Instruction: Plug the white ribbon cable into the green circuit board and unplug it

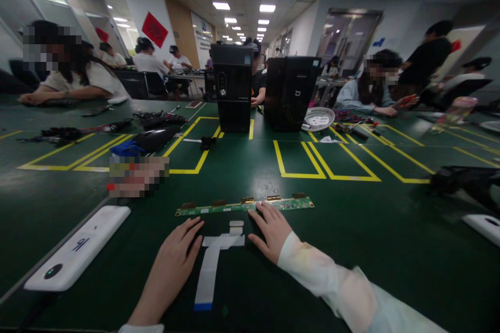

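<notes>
A long, narrow green circuit board (pixel 219 209) lies across the green tabletop in front of me. My right hand (pixel 271 229) rests with its fingers apart, the fingertips touching the board's near edge right of its middle. To the left, my left hand (pixel 175 250) lies open on the table just below the board's left part, holding nothing. Between both hands is a white flat ribbon cable (pixel 207 276), folded into a bent shape, with a connector at its upper end and a blue tip at its lower end. It touches neither hand as far as I can see.
A white device (pixel 78 250) lies at left. Two black computer towers (pixel 234 88) stand at the back centre, beside a white basket (pixel 318 118). Yellow tape rectangles (pixel 302 175) mark the table. Cables and tools (pixel 357 130) lie farther off. Several people sit around.
</notes>
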`<state>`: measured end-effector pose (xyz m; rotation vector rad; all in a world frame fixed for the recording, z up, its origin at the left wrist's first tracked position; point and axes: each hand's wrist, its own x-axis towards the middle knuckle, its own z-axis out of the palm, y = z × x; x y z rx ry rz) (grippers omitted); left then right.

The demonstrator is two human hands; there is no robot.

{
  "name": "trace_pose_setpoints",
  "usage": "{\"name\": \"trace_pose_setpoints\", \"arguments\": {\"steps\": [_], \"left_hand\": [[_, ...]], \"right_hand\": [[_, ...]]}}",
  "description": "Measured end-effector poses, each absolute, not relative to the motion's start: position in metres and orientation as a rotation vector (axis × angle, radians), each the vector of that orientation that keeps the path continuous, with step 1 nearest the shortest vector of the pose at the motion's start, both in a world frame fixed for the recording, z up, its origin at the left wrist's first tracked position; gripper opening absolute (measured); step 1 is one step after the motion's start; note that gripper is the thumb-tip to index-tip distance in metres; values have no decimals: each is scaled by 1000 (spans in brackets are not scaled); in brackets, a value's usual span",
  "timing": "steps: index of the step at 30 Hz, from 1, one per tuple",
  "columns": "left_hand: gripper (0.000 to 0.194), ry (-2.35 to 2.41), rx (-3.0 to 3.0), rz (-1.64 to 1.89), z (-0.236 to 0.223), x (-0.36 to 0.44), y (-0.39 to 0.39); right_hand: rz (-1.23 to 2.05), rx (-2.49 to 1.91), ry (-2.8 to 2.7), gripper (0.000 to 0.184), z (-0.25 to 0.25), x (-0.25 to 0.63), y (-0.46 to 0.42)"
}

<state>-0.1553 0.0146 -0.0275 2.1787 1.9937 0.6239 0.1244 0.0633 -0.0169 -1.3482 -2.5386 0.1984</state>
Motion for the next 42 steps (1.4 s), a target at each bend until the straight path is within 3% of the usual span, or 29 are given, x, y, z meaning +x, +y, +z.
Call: {"name": "trace_pose_setpoints", "arguments": {"steps": [12,22,29,42], "left_hand": [[50,2013,2184,561,-27,-157,15],[48,2002,2233,594,-32,-157,13],[45,1964,2318,638,-29,-154,10],[41,1779,2722,424,-11,-76,-8]], "right_hand": [[275,-1379,-2592,69,-9,121,57],[-19,-1078,-2563,51,-33,195,88],[-50,-1157,-2503,52,-48,225,87],[-24,-1188,-2554,52,-40,214,81]]}}
